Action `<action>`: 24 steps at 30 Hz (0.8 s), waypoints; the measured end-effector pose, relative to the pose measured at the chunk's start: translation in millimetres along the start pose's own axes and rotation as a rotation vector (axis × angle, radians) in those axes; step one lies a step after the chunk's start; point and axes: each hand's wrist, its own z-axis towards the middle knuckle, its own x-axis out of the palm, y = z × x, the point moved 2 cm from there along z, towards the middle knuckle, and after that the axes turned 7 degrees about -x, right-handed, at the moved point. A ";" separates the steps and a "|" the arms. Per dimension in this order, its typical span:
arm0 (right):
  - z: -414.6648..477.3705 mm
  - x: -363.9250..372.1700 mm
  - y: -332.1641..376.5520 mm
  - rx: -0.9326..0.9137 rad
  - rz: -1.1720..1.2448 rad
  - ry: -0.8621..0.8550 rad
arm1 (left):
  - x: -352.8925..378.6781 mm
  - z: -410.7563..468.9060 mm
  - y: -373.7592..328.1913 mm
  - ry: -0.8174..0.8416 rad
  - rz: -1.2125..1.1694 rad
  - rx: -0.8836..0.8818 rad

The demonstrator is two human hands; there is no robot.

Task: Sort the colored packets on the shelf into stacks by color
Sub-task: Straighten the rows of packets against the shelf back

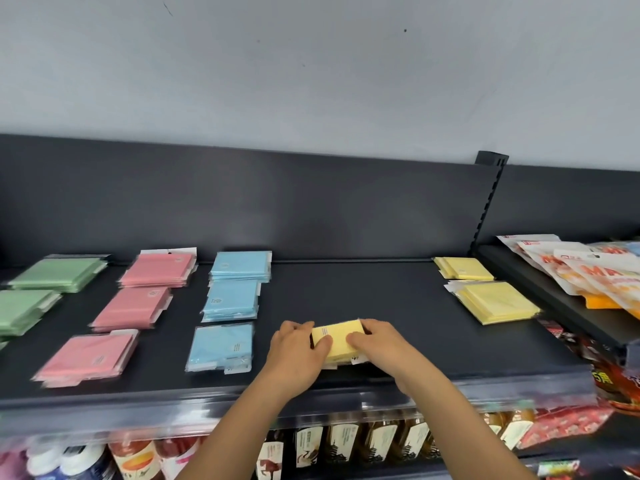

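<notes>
A stack of yellow packets [338, 337] lies near the front middle of the dark shelf [346, 296]. My left hand [298, 355] grips its left side and my right hand [377, 344] grips its right side. Two more yellow stacks [497, 301] [462, 268] sit at the right. Three blue stacks [221, 346] [232, 301] [241, 265] form a column left of my hands. Three pink stacks [88, 356] [133, 306] [159, 268] stand further left, and green stacks [59, 273] [22, 310] at the far left.
Snack bags [588, 271] lie on the neighbouring shelf at the right, beyond a slotted upright [488, 202]. Bottles [346, 441] fill the lower shelf under the front edge. A dark back panel [277, 202] closes the shelf behind.
</notes>
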 end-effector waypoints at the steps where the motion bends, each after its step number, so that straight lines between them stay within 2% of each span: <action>1: 0.8 0.2 -1.4 0.018 -0.041 -0.009 | 0.6 1.1 1.8 -0.001 -0.010 -0.001; 3: 0.0 0.3 -2.5 0.032 -0.077 -0.028 | 1.2 2.8 4.7 -0.003 -0.034 -0.001; 8: -6.0 -5.3 -2.1 0.042 0.176 0.018 | -2.3 1.7 10.7 -0.025 -0.229 0.032; 11: -6.9 -9.2 -3.5 0.046 0.213 0.038 | -6.5 -2.0 13.1 -0.011 -0.311 0.061; 14: -6.3 -8.0 -4.8 0.045 0.201 0.029 | -6.6 -6.7 14.8 0.050 -0.248 0.081; 24: -8.1 -6.7 -4.5 0.005 0.146 0.004 | -3.7 -6.4 14.6 0.011 -0.195 0.108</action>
